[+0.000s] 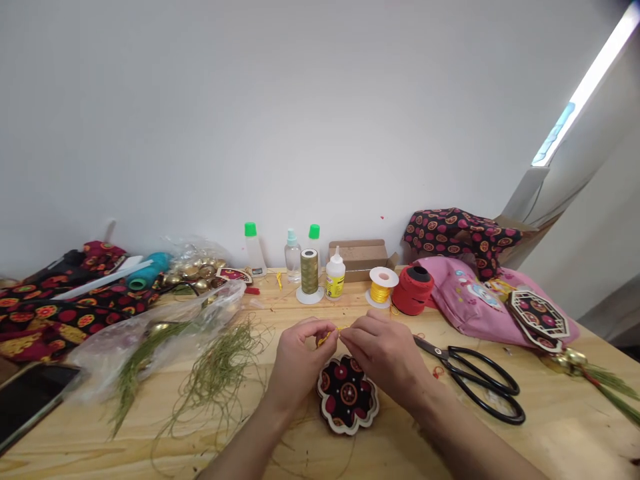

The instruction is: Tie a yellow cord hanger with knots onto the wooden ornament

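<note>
My left hand (303,353) and my right hand (384,357) meet over the middle of the table, fingertips pinched close together. Between them runs a short piece of yellow cord (327,338), gripped by both; part of it is hidden by the fingers. Just below the hands lies a flower-shaped ornament (349,397) with a pale scalloped wooden rim and dark patterned fabric inside. My right wrist partly covers its edge. Whether the cord is joined to the ornament, I cannot tell.
Black-handled scissors (480,380) lie to the right. Loose green threads (220,367) spread at left beside a plastic bag (165,353). Behind stand a glue bottle (335,277), a green thread spool (310,275), a yellow cord spool (381,290) and a red thread cone (413,291).
</note>
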Tool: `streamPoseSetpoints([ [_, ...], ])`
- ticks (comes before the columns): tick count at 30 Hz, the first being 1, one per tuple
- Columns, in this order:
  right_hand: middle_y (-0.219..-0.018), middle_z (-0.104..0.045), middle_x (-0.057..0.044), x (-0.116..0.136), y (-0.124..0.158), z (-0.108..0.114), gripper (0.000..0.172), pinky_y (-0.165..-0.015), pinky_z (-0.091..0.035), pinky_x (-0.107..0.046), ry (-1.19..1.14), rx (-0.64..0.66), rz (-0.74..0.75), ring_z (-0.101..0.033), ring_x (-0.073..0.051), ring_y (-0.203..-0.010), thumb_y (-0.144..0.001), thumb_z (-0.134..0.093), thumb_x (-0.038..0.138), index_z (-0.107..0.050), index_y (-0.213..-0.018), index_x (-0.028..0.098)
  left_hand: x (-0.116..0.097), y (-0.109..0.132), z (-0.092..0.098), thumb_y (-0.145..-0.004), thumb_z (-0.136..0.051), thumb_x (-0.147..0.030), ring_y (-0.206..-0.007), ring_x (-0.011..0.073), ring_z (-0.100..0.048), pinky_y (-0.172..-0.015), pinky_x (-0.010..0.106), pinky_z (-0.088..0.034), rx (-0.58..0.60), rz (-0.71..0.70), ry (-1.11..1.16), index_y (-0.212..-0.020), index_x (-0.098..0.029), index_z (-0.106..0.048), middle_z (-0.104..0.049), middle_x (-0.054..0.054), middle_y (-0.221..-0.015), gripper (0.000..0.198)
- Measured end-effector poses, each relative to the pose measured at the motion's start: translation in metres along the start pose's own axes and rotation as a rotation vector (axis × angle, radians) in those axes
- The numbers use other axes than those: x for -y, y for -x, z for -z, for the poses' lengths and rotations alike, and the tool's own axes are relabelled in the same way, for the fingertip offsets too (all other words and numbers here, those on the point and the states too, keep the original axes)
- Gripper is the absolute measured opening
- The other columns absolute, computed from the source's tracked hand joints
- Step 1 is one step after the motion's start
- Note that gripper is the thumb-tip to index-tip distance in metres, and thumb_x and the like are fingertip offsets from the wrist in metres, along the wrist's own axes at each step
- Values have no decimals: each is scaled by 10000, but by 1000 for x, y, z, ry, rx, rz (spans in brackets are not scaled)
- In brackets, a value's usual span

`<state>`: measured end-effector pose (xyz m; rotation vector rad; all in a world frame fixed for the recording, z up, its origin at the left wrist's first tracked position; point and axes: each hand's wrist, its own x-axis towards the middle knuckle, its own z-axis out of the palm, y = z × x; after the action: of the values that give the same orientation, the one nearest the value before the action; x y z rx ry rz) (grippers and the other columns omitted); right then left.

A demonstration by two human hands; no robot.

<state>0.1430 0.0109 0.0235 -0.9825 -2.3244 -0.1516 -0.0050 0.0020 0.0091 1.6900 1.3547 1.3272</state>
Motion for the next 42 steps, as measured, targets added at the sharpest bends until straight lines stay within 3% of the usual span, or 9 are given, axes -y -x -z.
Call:
streamPoseSetpoints([
  [4, -631, -593, -33, -8, -3, 2, 169, -574, -347, -231, -150, -26, 7, -465, -122, -612, -781, -478, 215, -619, -699, 174, -4, 0, 3, -693, -508, -199, -590, 121, -498, -582, 221, -387, 135, -77, -94, -626, -168, -619, -576, 1, -608, 133],
  [7, -645, -598, -23, -14, -5, 1, 138, -623, -365, -241, -355, -13, -58, -488, -119, -636, -758, -516, 234, -616, -688, 169, -4, -2, 5, -692, -511, -198, -576, 115, -479, -570, 217, -382, 217, -82, -39, -619, -163, -622, -554, -1, -588, 137],
  [14, -629, -562, 3, -10, -7, 0, 182, -567, -380, -214, -947, 98, -387, -487, -99, -597, -729, -526, 300, -586, -652, 147, -1, -3, 9, -637, -592, -247, -522, 92, -436, -491, 196, -349, 308, 184, 419, -579, -136, -613, -515, -15, -547, 127],
  [19, -584, -540, 19, 0, -5, -11, 192, -522, -359, -212, -1210, 17, -624, -453, -87, -540, -663, -587, 333, -584, -649, 142, -4, -1, 5, -610, -620, -235, -532, 89, -446, -512, 189, -349, 193, 271, 573, -581, -135, -632, -541, -16, -550, 105],
  [26, -634, -561, -23, 6, -4, -16, 168, -582, -381, -249, -873, -182, -486, -480, -124, -601, -737, -513, 268, -615, -667, 154, -4, 1, -9, -619, -625, -206, -617, 98, -496, -631, 205, -394, -11, 332, 746, -652, -148, -649, -604, -8, -622, 71],
  [30, -589, -533, -19, 8, -5, -16, 174, -547, -374, -242, -751, -218, -438, -464, -118, -560, -732, -513, 237, -608, -615, 149, -5, 2, -13, -605, -633, -236, -649, 122, -528, -659, 231, -416, -130, 343, 647, -687, -138, -660, -637, 12, -665, 131],
  [34, -595, -543, -18, 11, -6, -19, 180, -537, -375, -232, -832, -208, -513, -471, -119, -569, -731, -512, 252, -618, -628, 149, -5, 3, -12, -595, -636, -249, -656, 145, -562, -657, 246, -435, -222, 275, 464, -668, -153, -661, -657, 16, -675, 123],
  [39, -602, -554, -3, 12, -6, -23, 174, -538, -379, -224, -1012, -178, -628, -465, -112, -571, -702, -539, 287, -612, -612, 156, -6, 4, -10, -628, -604, -234, -670, 166, -575, -668, 267, -447, -236, 78, 251, -665, -166, -655, -650, 28, -686, 93],
  [42, -590, -552, 5, 12, -6, -22, 175, -529, -372, -219, -1043, -168, -662, -456, -107, -558, -689, -547, 294, -606, -597, 158, -7, 3, -9, -623, -603, -232, -645, 165, -577, -654, 268, -452, -234, 64, 216, -641, -166, -654, -649, 27, -662, 85],
])
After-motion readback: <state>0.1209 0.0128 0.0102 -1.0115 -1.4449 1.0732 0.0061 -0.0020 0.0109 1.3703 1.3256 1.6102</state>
